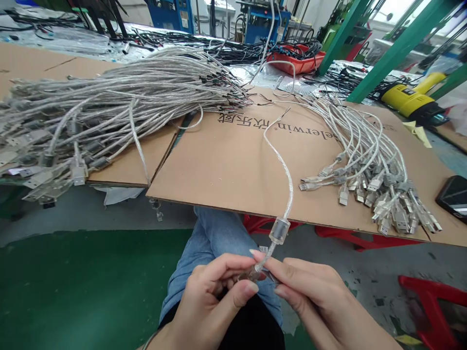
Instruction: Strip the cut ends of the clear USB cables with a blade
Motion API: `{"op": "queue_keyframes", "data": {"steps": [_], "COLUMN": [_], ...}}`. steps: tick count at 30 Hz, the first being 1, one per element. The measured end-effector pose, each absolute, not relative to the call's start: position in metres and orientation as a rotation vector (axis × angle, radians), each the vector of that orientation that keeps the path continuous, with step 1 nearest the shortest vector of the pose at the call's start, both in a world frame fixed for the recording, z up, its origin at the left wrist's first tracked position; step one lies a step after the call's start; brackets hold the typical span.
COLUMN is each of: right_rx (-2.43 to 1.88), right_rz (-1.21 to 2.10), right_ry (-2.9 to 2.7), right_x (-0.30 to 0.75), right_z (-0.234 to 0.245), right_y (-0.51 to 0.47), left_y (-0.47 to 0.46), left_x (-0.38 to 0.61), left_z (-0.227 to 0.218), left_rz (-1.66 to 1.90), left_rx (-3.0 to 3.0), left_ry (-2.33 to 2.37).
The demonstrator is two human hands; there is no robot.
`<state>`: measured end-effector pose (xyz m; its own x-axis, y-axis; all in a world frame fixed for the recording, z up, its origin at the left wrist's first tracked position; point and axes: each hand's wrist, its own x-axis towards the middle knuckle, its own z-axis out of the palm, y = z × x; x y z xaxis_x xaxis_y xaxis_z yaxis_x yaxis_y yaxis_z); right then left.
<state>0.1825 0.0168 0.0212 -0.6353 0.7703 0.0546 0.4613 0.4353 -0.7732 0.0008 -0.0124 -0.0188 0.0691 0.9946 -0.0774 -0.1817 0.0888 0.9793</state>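
My left hand [222, 291] pinches the connector end of a clear-jacketed USB cable [282, 165] between thumb and fingers. A grey ferrite core [279, 230] sits on that cable just beyond my fingers, and the far end lies on the cardboard with its tip bare. Beside the connector, my right hand [310, 291] is closed, thumb against fingers, around a small dark piece [272, 277] too little to name. Its fingertips meet the cable at the connector's neck. Both hands are above my lap, in front of the table edge.
A big heap of similar cables [120, 102] covers the left side. On the right lies a smaller bundle [379, 150], near a phone [453, 197] and a yellow heat gun [408, 101]. Cardboard [219, 165] covers the table. Behind are a red tray [297, 61] and green posts [396, 53].
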Motion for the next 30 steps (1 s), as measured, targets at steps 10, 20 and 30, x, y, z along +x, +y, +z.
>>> {"op": "queue_keyframes", "data": {"steps": [10,20,30], "right_rx": [-0.939,-0.913,-0.984], "right_rz": [1.064,1.005,0.978], "right_ry": [-2.179,-2.281,-2.325], "right_x": [0.181,0.178,0.180], "right_z": [0.020,0.021,0.025], "right_y": [0.023,0.027,0.024], "left_y": [-0.009,-0.013,-0.013], "left_x": [0.001,-0.001,-0.003], "left_z": [-0.015,-0.016,-0.012], "left_rz": [1.151,1.097,1.083], "left_rx": [0.952,0.966,0.911], "left_ry": [0.950,1.011,1.006]}}
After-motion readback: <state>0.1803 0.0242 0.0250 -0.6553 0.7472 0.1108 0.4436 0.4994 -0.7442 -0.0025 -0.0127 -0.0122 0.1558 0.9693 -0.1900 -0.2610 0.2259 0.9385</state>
